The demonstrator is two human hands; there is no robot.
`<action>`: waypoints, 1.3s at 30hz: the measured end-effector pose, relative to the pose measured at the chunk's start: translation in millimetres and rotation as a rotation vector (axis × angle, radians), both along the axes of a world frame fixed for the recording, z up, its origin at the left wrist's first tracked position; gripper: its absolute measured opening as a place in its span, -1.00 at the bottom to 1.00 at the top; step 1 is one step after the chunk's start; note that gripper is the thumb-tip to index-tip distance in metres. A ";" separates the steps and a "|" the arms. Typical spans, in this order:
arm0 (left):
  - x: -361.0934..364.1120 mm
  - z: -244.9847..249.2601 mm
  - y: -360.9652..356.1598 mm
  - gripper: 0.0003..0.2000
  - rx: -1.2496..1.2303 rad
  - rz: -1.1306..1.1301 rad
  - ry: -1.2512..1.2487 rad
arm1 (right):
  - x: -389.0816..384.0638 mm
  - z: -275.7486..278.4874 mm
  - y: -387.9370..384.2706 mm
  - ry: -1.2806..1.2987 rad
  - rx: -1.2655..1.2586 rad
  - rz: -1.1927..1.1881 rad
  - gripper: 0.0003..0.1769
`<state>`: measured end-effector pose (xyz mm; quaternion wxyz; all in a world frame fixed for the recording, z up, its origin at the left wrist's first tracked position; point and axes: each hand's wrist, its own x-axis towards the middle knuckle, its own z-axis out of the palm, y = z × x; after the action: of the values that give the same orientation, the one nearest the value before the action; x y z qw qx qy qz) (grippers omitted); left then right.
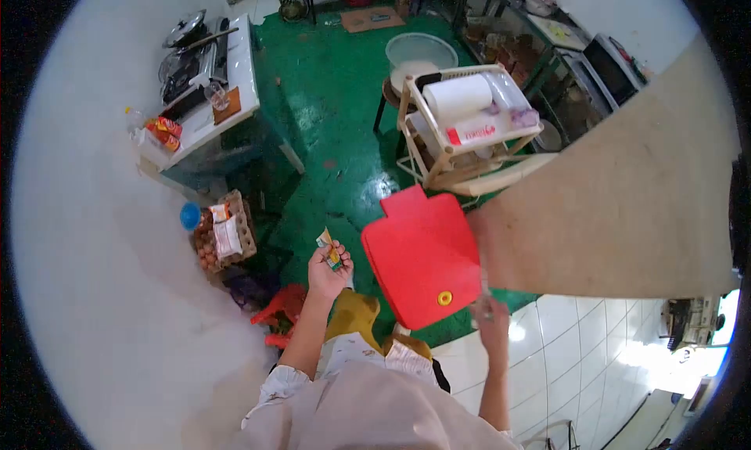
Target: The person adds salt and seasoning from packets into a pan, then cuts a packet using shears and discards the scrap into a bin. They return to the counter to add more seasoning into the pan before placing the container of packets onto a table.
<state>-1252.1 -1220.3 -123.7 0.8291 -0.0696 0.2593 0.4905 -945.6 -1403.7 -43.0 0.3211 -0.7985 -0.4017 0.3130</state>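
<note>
My left grip (330,271) is closed around a small yellow, white and green packet (326,239), its pale upper end poking out past my fingers and away from my body. My right grip (493,325) is by the near right corner of a flat, red, round-cornered piece with a rectangular tab (422,254) (a yellow ring (445,298) sits near that corner); it is blurred, so I cannot tell whether it holds anything. A broad tan panel (610,192) lies to the right, and a brown cardboard egg tray (246,229) to the left.
</note>
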 end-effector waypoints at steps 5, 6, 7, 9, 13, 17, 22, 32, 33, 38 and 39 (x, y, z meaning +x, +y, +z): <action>-4.9 8.5 113.5 -0.88 -0.001 -0.098 0.104 | -64.8 -6.9 143.3 -0.172 0.091 0.226 -0.71; -8.4 16.0 140.1 -0.87 -0.023 -0.098 0.107 | -78.4 -15.9 168.2 -0.160 0.048 0.247 -0.71; -14.7 11.0 165.9 -0.86 -0.019 -0.103 0.095 | -92.3 -26.0 195.1 -0.150 0.010 0.260 -0.68; -27.7 7.2 217.1 -0.85 -0.020 -0.119 0.061 | -114.7 -57.1 241.1 -0.023 -0.044 0.175 -0.67; -54.8 27.5 290.1 -0.86 0.002 -0.229 0.118 | -149.6 -78.8 317.0 0.001 -0.149 0.098 -0.74; -57.8 18.3 361.8 -0.87 -0.009 -0.268 0.017 | -151.6 -77.7 382.0 0.061 -0.121 -0.031 -0.73; -26.5 18.4 462.7 -0.88 -0.056 -0.176 0.041 | -115.4 -76.3 460.1 -0.054 -0.063 -0.077 -0.77; 55.6 17.9 737.2 -0.88 0.077 -0.100 0.013 | -26.1 -44.4 730.5 -0.096 -0.007 0.003 -0.64; 66.7 23.9 767.8 -0.88 0.084 -0.120 0.014 | -14.5 -30.8 765.5 -0.041 0.023 0.031 -0.64; 111.0 40.6 889.9 -0.90 0.090 -0.089 -0.006 | 25.2 20.8 927.1 -0.205 0.257 0.080 -0.63; 121.6 41.2 918.1 -0.91 0.096 -0.077 0.037 | 29.6 21.6 954.9 -0.202 0.260 0.065 -0.63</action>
<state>-1130.4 -302.2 -82.5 0.8447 -0.0105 0.2533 0.4714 -916.1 -448.7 -21.4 0.3694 -0.7643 -0.4945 0.1866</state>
